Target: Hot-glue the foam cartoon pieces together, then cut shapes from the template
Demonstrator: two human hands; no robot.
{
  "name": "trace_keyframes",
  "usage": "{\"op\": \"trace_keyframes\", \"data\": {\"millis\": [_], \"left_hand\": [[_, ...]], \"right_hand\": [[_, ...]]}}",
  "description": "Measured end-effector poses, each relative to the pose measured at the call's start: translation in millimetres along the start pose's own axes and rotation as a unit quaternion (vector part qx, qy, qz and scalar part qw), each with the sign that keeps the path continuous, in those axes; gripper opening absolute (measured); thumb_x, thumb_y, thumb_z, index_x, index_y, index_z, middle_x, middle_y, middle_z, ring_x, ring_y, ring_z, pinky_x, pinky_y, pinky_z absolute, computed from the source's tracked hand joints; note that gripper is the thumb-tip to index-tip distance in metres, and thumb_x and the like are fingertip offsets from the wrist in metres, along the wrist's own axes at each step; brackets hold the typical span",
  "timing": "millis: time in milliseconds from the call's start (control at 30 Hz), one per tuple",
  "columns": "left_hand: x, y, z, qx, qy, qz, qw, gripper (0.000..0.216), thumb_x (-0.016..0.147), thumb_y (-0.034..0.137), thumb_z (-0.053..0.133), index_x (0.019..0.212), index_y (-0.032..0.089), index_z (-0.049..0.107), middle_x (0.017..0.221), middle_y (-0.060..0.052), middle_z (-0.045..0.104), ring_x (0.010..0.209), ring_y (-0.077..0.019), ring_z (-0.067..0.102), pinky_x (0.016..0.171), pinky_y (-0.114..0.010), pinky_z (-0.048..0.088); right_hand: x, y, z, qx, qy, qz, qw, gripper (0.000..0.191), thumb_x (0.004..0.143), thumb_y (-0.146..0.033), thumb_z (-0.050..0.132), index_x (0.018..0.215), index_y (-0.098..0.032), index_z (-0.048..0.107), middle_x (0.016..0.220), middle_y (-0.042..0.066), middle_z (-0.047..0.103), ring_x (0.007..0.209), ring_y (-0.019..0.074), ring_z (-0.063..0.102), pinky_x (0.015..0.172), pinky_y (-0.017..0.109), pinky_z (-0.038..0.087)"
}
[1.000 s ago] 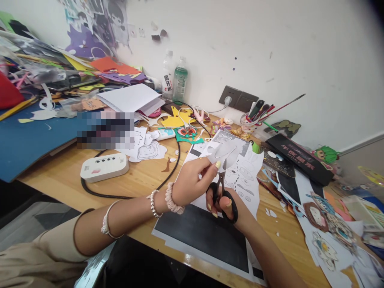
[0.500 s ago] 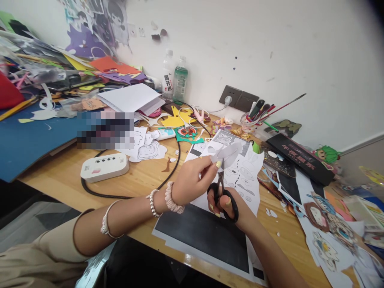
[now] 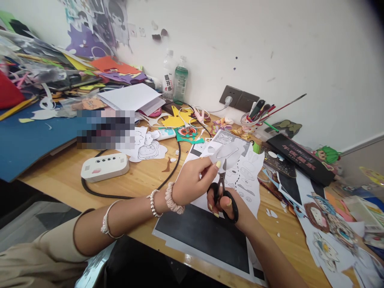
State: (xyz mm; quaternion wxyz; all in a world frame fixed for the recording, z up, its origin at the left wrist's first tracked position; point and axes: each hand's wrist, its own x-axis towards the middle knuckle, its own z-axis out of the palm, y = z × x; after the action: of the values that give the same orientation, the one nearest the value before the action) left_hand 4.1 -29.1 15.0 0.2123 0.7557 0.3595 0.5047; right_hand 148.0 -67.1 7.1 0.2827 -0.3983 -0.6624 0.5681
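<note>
My left hand [image 3: 192, 182] pinches a small grey-and-white paper cutout [image 3: 225, 155] between thumb and fingers, held just above the wooden desk. My right hand [image 3: 223, 206] is closed through the handles of black scissors [image 3: 223, 196], whose blades point up into the lower edge of that cutout. Under both hands lies a printed sheet [image 3: 244, 180] with cartoon shapes, and nearer me a sheet with a large black rectangle [image 3: 204, 236].
A white control box [image 3: 104, 166] with a black cable [image 3: 132, 196] sits left of my hands. Water bottles [image 3: 180, 84], a pen cup [image 3: 250, 120], a black box [image 3: 300, 158], coloured paper piles [image 3: 90, 76] and cartoon cutouts [image 3: 327, 228] crowd the desk. A wall socket [image 3: 238, 99] is behind.
The paper cutout in my left hand has turned slightly against the scissor blades. Both hands stay in nearly the same place.
</note>
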Motion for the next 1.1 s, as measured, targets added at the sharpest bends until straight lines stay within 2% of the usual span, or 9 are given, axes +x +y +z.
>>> {"op": "trace_keyframes", "data": {"millis": [300, 900, 1100], "left_hand": [[-0.4, -1.3, 2.7, 0.005, -0.007, -0.011, 1.0, 0.032, 0.085, 0.026, 0.038, 0.058, 0.014, 0.05, 0.05, 0.002, 0.047, 0.047, -0.0077, 0.043, 0.048, -0.02, 0.033], [-2.6, 0.0, 2.5, -0.017, -0.015, -0.025, 0.999, 0.031, 0.086, 0.027, 0.036, 0.06, 0.014, 0.05, 0.054, 0.001, 0.05, 0.052, -0.0086, 0.045, 0.051, -0.021, 0.035], [-3.0, 1.6, 1.8, -0.027, -0.028, -0.033, 0.999, 0.032, 0.085, 0.027, 0.036, 0.06, 0.014, 0.049, 0.054, 0.0, 0.05, 0.051, -0.0091, 0.044, 0.051, -0.021, 0.035]], "right_hand": [[0.1, -0.5, 0.6, -0.026, 0.011, -0.005, 1.0, 0.065, 0.064, -0.078, 0.031, 0.063, -0.015, 0.047, 0.051, -0.001, 0.045, 0.047, 0.009, 0.037, 0.047, 0.023, 0.028], [1.0, -1.8, 4.3, -0.038, 0.025, 0.006, 0.999, 0.067, 0.062, -0.08, 0.027, 0.061, -0.015, 0.046, 0.05, -0.001, 0.043, 0.046, 0.0088, 0.036, 0.045, 0.023, 0.028], [1.4, -1.4, 5.9, -0.041, 0.031, -0.003, 0.999, 0.067, 0.062, -0.08, 0.027, 0.064, -0.016, 0.046, 0.051, 0.0, 0.046, 0.046, 0.0096, 0.038, 0.046, 0.024, 0.03]]}}
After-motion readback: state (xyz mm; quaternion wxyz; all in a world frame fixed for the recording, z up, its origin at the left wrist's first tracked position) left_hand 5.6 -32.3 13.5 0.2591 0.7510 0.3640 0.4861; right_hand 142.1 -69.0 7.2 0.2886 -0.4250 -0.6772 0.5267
